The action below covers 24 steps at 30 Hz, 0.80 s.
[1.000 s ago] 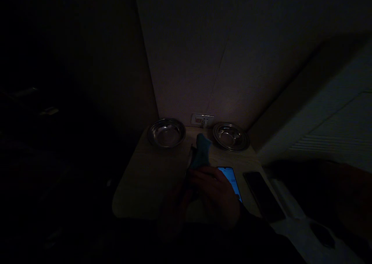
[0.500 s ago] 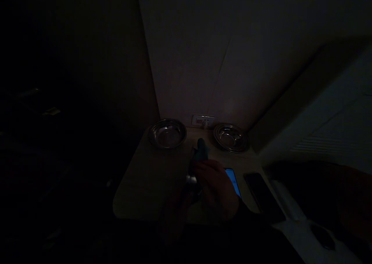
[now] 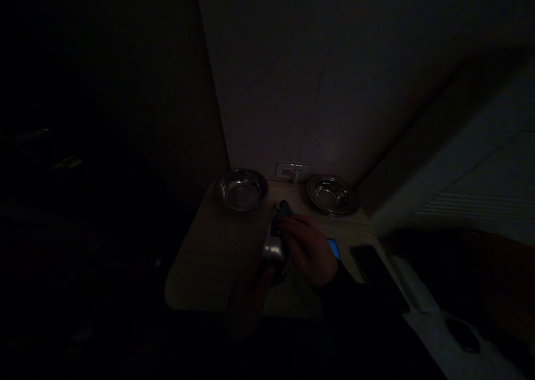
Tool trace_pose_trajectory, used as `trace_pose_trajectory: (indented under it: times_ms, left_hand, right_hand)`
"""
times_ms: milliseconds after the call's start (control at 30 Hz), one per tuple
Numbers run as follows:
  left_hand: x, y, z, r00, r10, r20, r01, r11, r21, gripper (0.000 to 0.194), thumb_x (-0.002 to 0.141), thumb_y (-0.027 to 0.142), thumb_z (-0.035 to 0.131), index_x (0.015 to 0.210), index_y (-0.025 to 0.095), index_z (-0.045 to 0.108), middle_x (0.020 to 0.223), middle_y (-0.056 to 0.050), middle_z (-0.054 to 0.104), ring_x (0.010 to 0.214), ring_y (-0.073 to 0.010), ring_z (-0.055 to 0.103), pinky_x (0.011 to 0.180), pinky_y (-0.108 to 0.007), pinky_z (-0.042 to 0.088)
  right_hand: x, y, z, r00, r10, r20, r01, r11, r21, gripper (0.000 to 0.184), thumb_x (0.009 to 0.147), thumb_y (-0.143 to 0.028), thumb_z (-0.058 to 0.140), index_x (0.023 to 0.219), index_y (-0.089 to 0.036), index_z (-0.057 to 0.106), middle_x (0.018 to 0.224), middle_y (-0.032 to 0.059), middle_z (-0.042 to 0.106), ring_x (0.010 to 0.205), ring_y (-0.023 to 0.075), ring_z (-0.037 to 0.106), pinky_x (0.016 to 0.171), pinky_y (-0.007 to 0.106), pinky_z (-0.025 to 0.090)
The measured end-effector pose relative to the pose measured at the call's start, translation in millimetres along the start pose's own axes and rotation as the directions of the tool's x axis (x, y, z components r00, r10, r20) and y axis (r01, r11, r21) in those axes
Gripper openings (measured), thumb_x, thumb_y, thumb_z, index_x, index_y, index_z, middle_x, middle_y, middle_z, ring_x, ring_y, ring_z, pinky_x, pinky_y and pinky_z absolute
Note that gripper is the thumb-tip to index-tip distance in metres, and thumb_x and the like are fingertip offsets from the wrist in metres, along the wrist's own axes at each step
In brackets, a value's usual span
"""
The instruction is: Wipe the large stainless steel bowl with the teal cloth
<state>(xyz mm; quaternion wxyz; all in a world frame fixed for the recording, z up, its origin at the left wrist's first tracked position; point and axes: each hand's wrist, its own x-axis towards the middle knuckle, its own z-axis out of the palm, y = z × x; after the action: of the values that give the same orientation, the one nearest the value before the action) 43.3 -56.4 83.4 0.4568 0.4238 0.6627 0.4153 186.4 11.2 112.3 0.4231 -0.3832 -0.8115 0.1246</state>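
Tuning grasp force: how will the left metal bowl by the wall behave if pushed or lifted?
The left metal bowl is likely stiff, judging by its metallic sheen and even, round rim. Its bright highlights suggest a smooth surface that may be slippery. Being wide and low, it would probably slide rather than tip when pushed.

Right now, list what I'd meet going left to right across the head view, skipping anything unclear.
Metal bowl → held shiny metal object → second metal bowl → dark phone → small dark object on the white surface.
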Motion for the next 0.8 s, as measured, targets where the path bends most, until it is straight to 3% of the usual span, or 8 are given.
trace_pose_trajectory:
  times_ms: [167,300,433,567,667,800]
  left_hand:
    - [2.3,-3.5,0.7,0.998,0.031,0.059,-0.027,0.998,-0.062,0.037,0.075,0.046,0.054,0.093,0.016,0.067,0.091,-0.008,0.072,0.084,-0.023,0.067,0.075,-0.034,0.052]
    - [3.4,-0.4,0.0,0.992,0.064,0.111,-0.061,0.998,-0.03,0.036,0.078,0.042,0.051,0.098,0.017,0.067,0.097,-0.007,0.072,0.088,-0.0217,0.067,0.078,-0.033,0.052]
    - [4.9,-1.5,-0.5,0.996,0.05,0.076,-0.049,0.999,-0.018,0.037,0.076,0.044,0.054,0.096,0.016,0.068,0.096,-0.009,0.072,0.089,-0.0235,0.066,0.08,-0.035,0.052]
    - [5.8,-8.3,-2.2,1.0,0.01,-0.008,-0.01,1.0,-0.014,0.04,0.072,0.045,0.058,0.096,0.015,0.068,0.1,-0.01,0.071,0.093,-0.0255,0.065,0.082,-0.036,0.051]
    - [5.6,-10.7,-4.0,1.0,0.005,0.03,-0.005,1.0,-0.018,0.043,0.073,0.047,0.056,0.098,0.014,0.067,0.102,-0.011,0.071,0.095,-0.0258,0.065,0.084,-0.036,0.051]
    - [5.2,-10.2,-3.2,0.999,0.023,-0.025,-0.023,1.0,-0.021,0.039,0.073,0.044,0.058,0.098,0.015,0.067,0.102,-0.01,0.071,0.096,-0.0258,0.065,0.086,-0.037,0.05]
  right_hand:
    - [-21.4,-14.5,1.7,0.993,-0.112,0.022,0.113,0.993,-0.03,0.028,0.088,-0.011,0.046,0.108,-0.02,0.062,0.115,0.0061,0.066,0.107,0.0222,0.052,0.086,0.04,0.051]
    - [-34.5,-25.0,-1.3,0.988,-0.156,0.022,0.157,0.987,-0.046,0.026,0.089,-0.014,0.046,0.109,-0.02,0.062,0.112,0.0064,0.067,0.103,0.0222,0.054,0.08,0.039,0.054]
    - [-25.0,-17.6,-2.2,0.992,-0.127,0.018,0.128,0.991,-0.041,0.027,0.087,-0.012,0.047,0.106,-0.021,0.064,0.11,0.0058,0.068,0.102,0.022,0.055,0.081,0.038,0.053]
    - [-5.2,-0.5,3.0,1.0,-0.019,-0.001,0.019,1.0,0.025,0.025,0.088,-0.012,0.047,0.103,-0.022,0.065,0.109,0.0055,0.067,0.103,0.0212,0.055,0.086,0.038,0.051]
    - [2.9,6.4,7.6,0.997,0.061,-0.044,-0.057,0.996,0.074,0.023,0.088,-0.014,0.048,0.102,-0.022,0.064,0.105,0.0061,0.068,0.099,0.0203,0.058,0.086,0.038,0.051]
    - [-7.3,-4.0,7.1,0.999,0.003,-0.032,-0.002,0.999,0.033,0.028,0.087,-0.011,0.047,0.107,-0.021,0.063,0.111,0.0067,0.067,0.103,0.021,0.055,0.087,0.039,0.051]
